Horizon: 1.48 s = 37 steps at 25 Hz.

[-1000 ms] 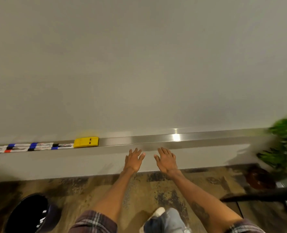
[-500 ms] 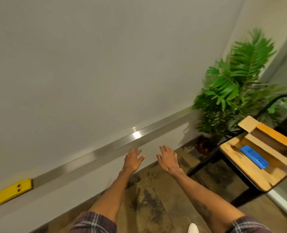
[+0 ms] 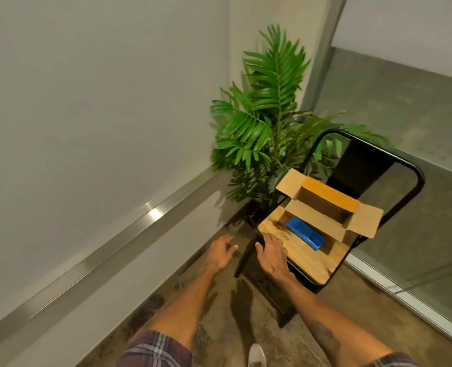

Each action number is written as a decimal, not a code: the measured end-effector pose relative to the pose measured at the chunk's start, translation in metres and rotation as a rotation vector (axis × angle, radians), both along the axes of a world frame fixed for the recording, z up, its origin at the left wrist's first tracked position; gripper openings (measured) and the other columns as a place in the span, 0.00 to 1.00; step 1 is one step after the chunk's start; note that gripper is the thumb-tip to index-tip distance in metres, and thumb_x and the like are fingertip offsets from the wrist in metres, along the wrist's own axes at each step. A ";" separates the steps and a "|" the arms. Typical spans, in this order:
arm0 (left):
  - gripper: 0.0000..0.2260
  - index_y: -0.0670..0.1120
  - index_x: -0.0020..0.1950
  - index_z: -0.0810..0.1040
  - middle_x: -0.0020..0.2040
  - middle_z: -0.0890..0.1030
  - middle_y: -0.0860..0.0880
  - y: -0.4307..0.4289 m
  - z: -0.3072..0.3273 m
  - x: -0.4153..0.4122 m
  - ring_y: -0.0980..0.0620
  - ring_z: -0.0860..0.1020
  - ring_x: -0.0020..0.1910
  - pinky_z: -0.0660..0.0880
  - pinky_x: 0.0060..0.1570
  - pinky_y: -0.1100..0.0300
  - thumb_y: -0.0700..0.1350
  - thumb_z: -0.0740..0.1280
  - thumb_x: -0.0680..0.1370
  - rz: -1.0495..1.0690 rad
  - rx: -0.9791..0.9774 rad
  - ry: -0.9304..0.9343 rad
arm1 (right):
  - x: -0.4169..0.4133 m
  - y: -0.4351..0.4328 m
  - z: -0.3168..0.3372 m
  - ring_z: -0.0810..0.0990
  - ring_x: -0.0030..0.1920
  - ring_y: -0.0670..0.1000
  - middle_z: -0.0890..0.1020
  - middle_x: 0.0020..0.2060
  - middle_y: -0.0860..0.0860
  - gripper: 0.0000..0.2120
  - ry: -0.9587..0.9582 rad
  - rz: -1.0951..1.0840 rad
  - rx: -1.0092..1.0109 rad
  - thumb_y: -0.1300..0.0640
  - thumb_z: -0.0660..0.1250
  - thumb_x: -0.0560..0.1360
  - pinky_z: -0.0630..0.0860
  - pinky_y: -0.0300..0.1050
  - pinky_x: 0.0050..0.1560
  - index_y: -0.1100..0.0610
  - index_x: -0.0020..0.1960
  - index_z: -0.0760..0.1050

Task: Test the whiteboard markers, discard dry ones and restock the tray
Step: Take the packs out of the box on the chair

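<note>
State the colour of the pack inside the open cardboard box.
The pack is bright blue; the head view shows it.

Green plant (image 3: pixel 267 123) in corner, just behind wood-seat chair (image 3: pixel 309 263).

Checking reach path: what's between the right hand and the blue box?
Head view: only a bare stretch of wooden chair seat lies between the right hand and the blue box.

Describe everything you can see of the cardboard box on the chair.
The cardboard box is plain brown card, open, its flaps spread outward; one inner face looks orange-yellow. It sits on the wooden seat of the black-framed chair, toward the backrest, in front of the plant. A blue oblong item lies in it, partly under the near flap. Neither hand touches it; the right hand is near the seat's front corner.
</note>
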<state>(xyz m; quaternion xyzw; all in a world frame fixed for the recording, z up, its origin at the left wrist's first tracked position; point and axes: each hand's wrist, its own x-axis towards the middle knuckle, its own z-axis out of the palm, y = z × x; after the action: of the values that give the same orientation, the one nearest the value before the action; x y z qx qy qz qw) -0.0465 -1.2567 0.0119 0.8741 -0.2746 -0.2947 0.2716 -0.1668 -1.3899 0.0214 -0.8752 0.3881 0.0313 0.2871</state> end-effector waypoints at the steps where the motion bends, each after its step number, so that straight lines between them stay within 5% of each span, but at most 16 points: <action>1: 0.21 0.45 0.73 0.71 0.73 0.72 0.47 -0.022 -0.003 -0.006 0.48 0.69 0.72 0.62 0.72 0.58 0.49 0.65 0.81 -0.024 -0.005 0.008 | -0.009 -0.018 -0.005 0.64 0.72 0.57 0.67 0.73 0.54 0.23 -0.008 -0.069 0.029 0.50 0.58 0.82 0.63 0.55 0.70 0.56 0.74 0.64; 7: 0.23 0.46 0.76 0.67 0.73 0.71 0.46 -0.126 -0.018 -0.038 0.48 0.69 0.72 0.64 0.71 0.57 0.48 0.65 0.81 -0.168 0.034 0.055 | -0.060 -0.107 -0.036 0.67 0.71 0.61 0.70 0.71 0.59 0.22 -0.067 -0.496 0.198 0.54 0.61 0.81 0.67 0.55 0.70 0.59 0.73 0.66; 11: 0.23 0.45 0.75 0.67 0.71 0.73 0.45 -0.180 -0.022 -0.038 0.45 0.72 0.69 0.68 0.66 0.58 0.44 0.65 0.80 -0.205 0.072 0.105 | -0.069 -0.154 -0.049 0.77 0.57 0.64 0.79 0.59 0.63 0.15 -0.138 -0.805 0.362 0.58 0.63 0.79 0.74 0.50 0.54 0.65 0.62 0.76; 16: 0.19 0.44 0.70 0.69 0.55 0.81 0.43 -0.231 -0.036 -0.025 0.47 0.80 0.46 0.80 0.46 0.52 0.41 0.61 0.79 -0.121 0.094 0.272 | -0.069 -0.178 -0.068 0.78 0.54 0.63 0.80 0.57 0.63 0.15 -0.170 -0.961 0.512 0.59 0.65 0.78 0.74 0.49 0.52 0.67 0.60 0.76; 18: 0.19 0.42 0.70 0.69 0.63 0.76 0.40 -0.242 -0.042 -0.024 0.52 0.78 0.41 0.79 0.44 0.53 0.41 0.61 0.78 -0.109 0.139 0.339 | -0.070 -0.181 -0.076 0.77 0.54 0.61 0.79 0.58 0.62 0.17 -0.193 -1.012 0.572 0.59 0.65 0.77 0.71 0.47 0.51 0.66 0.63 0.74; 20: 0.20 0.41 0.70 0.68 0.75 0.63 0.35 -0.247 -0.047 -0.026 0.53 0.77 0.44 0.72 0.44 0.61 0.41 0.62 0.78 -0.137 0.163 0.362 | -0.069 -0.185 -0.081 0.76 0.56 0.60 0.79 0.58 0.60 0.18 -0.231 -1.025 0.619 0.59 0.66 0.77 0.69 0.46 0.51 0.65 0.65 0.72; 23: 0.24 0.42 0.75 0.65 0.80 0.52 0.39 -0.245 -0.052 -0.027 0.42 0.76 0.62 0.70 0.55 0.59 0.42 0.62 0.78 -0.123 0.118 0.381 | -0.066 -0.188 -0.084 0.77 0.56 0.60 0.79 0.58 0.60 0.18 -0.260 -1.027 0.604 0.59 0.67 0.77 0.70 0.46 0.51 0.64 0.65 0.74; 27: 0.28 0.48 0.77 0.64 0.77 0.65 0.47 -0.215 -0.055 -0.029 0.48 0.72 0.69 0.72 0.67 0.52 0.39 0.63 0.76 0.007 -0.018 0.465 | -0.062 -0.169 -0.083 0.76 0.51 0.59 0.79 0.52 0.59 0.13 -0.278 -1.006 0.556 0.61 0.65 0.78 0.69 0.47 0.49 0.64 0.61 0.76; 34: 0.23 0.38 0.64 0.78 0.58 0.80 0.48 -0.115 -0.055 -0.008 0.68 0.79 0.50 0.75 0.60 0.63 0.37 0.63 0.69 0.323 -0.302 0.444 | -0.009 -0.101 -0.084 0.77 0.60 0.57 0.77 0.62 0.56 0.20 -0.305 -0.752 0.485 0.62 0.65 0.75 0.73 0.51 0.65 0.56 0.67 0.74; 37: 0.25 0.41 0.62 0.81 0.59 0.82 0.46 -0.053 -0.059 0.004 0.59 0.81 0.53 0.76 0.62 0.57 0.45 0.64 0.66 0.420 -0.313 0.417 | 0.016 -0.056 -0.089 0.76 0.62 0.56 0.76 0.63 0.55 0.22 -0.284 -0.626 0.519 0.60 0.66 0.74 0.71 0.53 0.69 0.54 0.68 0.74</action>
<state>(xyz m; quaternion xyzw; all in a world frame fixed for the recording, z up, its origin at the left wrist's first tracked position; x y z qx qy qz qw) -0.0421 -1.3095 -0.0468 0.7801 -0.0687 -0.3591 0.5078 -0.1506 -1.4460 -0.0680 -0.6097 0.5708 -0.0816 0.5439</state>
